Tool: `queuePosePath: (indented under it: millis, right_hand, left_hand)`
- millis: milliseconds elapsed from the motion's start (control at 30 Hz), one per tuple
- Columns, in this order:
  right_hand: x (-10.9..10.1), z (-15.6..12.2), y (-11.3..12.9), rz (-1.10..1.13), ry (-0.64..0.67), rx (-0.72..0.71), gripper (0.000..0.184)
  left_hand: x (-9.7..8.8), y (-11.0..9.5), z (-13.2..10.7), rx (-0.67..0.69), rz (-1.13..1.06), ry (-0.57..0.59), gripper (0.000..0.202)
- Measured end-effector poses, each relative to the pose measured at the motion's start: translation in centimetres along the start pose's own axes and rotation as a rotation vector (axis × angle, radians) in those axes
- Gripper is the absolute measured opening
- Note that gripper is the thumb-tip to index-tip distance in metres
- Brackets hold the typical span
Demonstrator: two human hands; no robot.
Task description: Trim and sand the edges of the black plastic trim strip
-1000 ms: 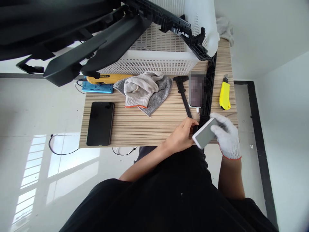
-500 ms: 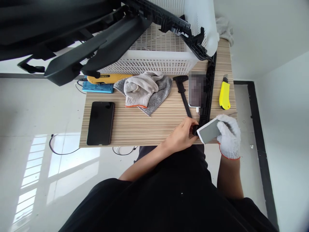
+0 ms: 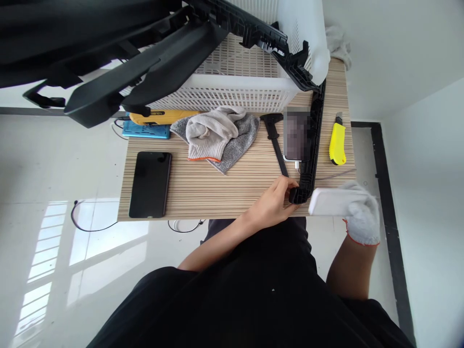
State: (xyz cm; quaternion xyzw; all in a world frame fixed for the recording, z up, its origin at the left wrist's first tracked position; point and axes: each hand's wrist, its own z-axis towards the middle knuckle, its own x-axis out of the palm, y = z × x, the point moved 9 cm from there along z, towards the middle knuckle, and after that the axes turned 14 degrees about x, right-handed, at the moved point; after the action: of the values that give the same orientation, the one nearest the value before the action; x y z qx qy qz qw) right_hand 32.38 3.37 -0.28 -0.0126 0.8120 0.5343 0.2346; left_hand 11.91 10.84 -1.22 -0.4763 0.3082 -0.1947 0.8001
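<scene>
My bare left hand [image 3: 273, 203] pinches the near end of a long black plastic part [image 3: 312, 140] that runs along the right side of the small wooden table [image 3: 217, 186]. My right hand [image 3: 360, 217] wears a white knit glove and is closed on a white block-shaped object [image 3: 326, 202], held just right of the black part's end, at the table's front right corner.
On the table lie a black phone [image 3: 150, 184], crumpled grey gloves [image 3: 217, 133], a black caliper [image 3: 275, 140], a second phone on a cable [image 3: 295, 134], a yellow utility knife [image 3: 337, 142] and a blue pad [image 3: 147, 130]. A white basket [image 3: 235, 92] stands behind, black parts overhead.
My right hand has swung the white object rightward and turned it, from over the black part's end to clear of it. My left hand has stayed put.
</scene>
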Motion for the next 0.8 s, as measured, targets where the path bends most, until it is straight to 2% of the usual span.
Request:
queuePosePath:
  millis: [67,100,200,333,433,567,667,700,767,800]
  right_hand:
    - [1.3,0.4,0.2,-0.061,0.143,0.04,0.03]
    - [1.5,0.7,0.1,-0.077,0.142,0.085,0.026]
    - [0.8,1.8,0.3,-0.105,-0.067,0.18,0.018]
    - [2.9,2.2,1.7,-0.203,-0.071,0.11,0.022]
    - [1.8,1.6,1.8,-0.169,-0.291,0.105,0.027]
    - [2.6,0.8,1.4,-0.214,-0.222,0.1,0.03]
    - [0.7,-0.4,1.1,-0.18,-0.407,0.163,0.03]
    - [1.0,-0.5,1.1,-0.181,-0.377,0.175,0.029]
    - [2.6,-0.4,1.1,-0.199,-0.204,0.174,0.028]
    - [2.9,-0.4,1.2,-0.187,-0.183,0.175,0.028]
  left_hand:
    - [0.1,0.1,0.0,0.001,-0.004,0.002,0.043]
    - [0.1,0.1,0.0,0.001,-0.011,0.001,0.044]
    - [0.3,0.4,-0.1,-0.036,-0.029,0.004,0.044]
    - [0.3,0.6,-0.2,-0.085,-0.036,0.015,0.05]
    - [0.1,0.5,-0.2,-0.097,-0.036,-0.004,0.046]
    - [0.2,0.2,-0.1,-0.066,-0.023,0.015,0.048]
    - [0.2,0.6,-0.2,-0.103,-0.009,0.02,0.045]
    - [0.3,0.7,-0.2,-0.103,-0.01,0.033,0.046]
    - [0.6,0.4,-0.2,-0.073,-0.018,0.06,0.048]
    - [0.5,0.3,-0.1,-0.064,-0.019,0.058,0.048]
